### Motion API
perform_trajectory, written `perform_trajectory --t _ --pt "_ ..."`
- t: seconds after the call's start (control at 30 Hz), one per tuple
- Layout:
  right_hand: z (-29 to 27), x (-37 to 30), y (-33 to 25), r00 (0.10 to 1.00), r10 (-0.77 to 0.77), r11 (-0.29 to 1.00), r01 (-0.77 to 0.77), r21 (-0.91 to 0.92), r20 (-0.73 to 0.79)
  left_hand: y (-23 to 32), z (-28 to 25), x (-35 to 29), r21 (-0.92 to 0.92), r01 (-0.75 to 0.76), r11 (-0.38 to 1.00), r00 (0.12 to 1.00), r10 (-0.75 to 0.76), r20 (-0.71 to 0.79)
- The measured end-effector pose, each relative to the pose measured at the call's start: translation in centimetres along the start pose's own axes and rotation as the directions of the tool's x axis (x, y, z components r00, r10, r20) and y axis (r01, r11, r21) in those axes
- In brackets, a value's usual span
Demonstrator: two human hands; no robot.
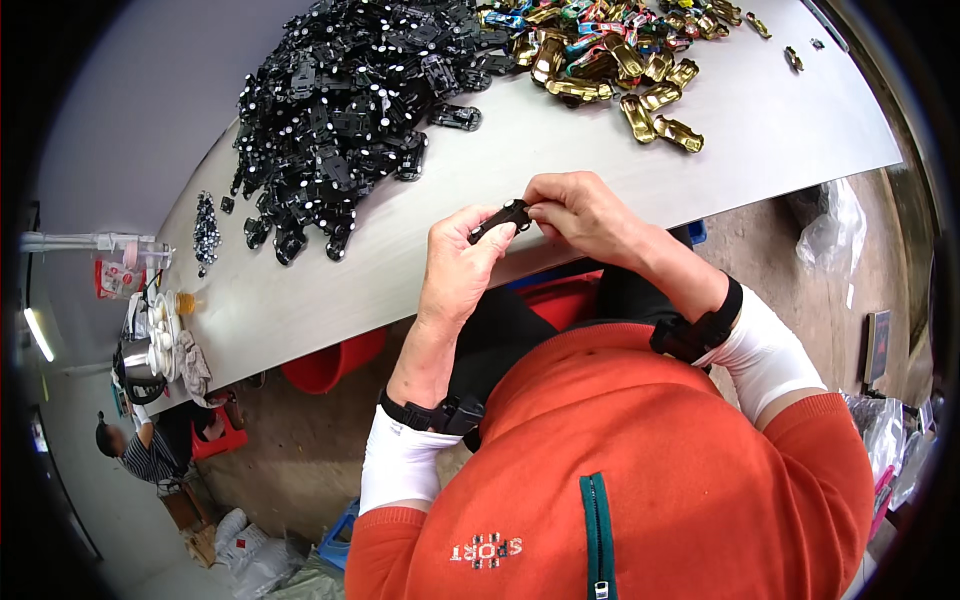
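Note:
Just past the table's near edge, my left hand (455, 260) is closed around one end of a small black toy car chassis (513, 212), its thumb lying along the part. At the chassis's other end, the thumb and index finger of my right hand (590, 215) are pinched together; whether a smaller part is also between them is hidden. A large heap of black toy car chassis (340, 110) with white dots rises at the far left. Shiny gold toy car bodies (625, 55) lie to its right, mixed with coloured ones.
Small silvery parts (206, 235) form a little pile left on the grey table (400, 260). A red tub (335, 360) is under the table edge. At far left, another person (150, 450) sits near cups and a cloth (192, 362). Clear plastic bags (835, 230) lie right.

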State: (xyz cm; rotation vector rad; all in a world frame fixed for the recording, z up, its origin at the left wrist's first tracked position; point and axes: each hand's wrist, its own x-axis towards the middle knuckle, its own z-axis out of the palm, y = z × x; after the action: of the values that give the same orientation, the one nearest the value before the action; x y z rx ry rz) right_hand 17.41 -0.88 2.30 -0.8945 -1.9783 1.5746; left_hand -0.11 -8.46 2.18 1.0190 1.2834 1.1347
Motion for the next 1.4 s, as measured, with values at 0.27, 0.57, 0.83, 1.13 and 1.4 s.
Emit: perform_trajectory --t 0.27,0.57,0.83,1.13,1.4 --pt "-6.5 -2.7 1.1 0.968 0.006 0.921 0.093 0.379 -0.252 1.0 1.5 -3.0 0.112 0.218 0.969 0.917 -0.243 0.315" --pt "-15.3 -6.7 3.6 0.709 -0.261 0.857 -0.142 -0.495 -0.655 -17.2 1.3 2.1 0.316 0.524 0.791 0.808 -0.579 0.107" --pt "-13.6 -5.0 4.5 0.855 -0.212 0.648 -0.240 -0.723 -0.474 -11.5 2.6 -1.6 0.652 -0.205 0.730 0.851 -0.196 0.487" --pt "-9.8 -4.1 0.2 0.971 -0.010 0.910 -0.090 -0.405 -0.239 2.9 -3.7 6.2 0.891 -0.384 0.242 0.772 0.613 0.166" --pt "-7.4 -0.7 1.5 0.966 -0.210 0.748 0.059 -0.661 -0.152 3.9 -3.7 14.6 0.994 -0.063 -0.087 0.969 0.233 0.082"
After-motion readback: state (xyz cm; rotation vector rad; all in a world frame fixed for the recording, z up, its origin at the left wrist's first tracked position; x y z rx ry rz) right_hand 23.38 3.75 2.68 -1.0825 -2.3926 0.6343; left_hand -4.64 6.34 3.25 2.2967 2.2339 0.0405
